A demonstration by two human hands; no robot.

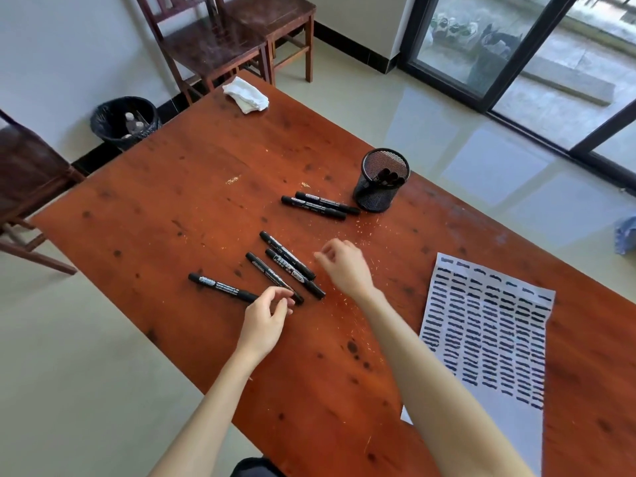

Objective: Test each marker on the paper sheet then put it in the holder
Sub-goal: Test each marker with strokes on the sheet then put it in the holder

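Several black markers lie on the wooden table [172,187]. Two of them [315,207] rest beside the black mesh holder [380,192], which has a few markers inside. Three more [290,266] lie together mid-table, and one marker [220,287] lies apart to the left. My left hand [266,313] hovers with fingers apart at the near ends of those markers, its fingertips close to them. Just right of the group of three, my right hand [347,266] is open and holds nothing. The paper sheet [488,325], covered in rows of dark strokes, lies to the right.
A white folded cloth [246,94] sits at the table's far end. Wooden chairs [220,39] stand beyond it, and another chair [27,180] on the left. A black waste bin [125,120] is on the floor. Glass sliding doors [516,53] are at the far right.
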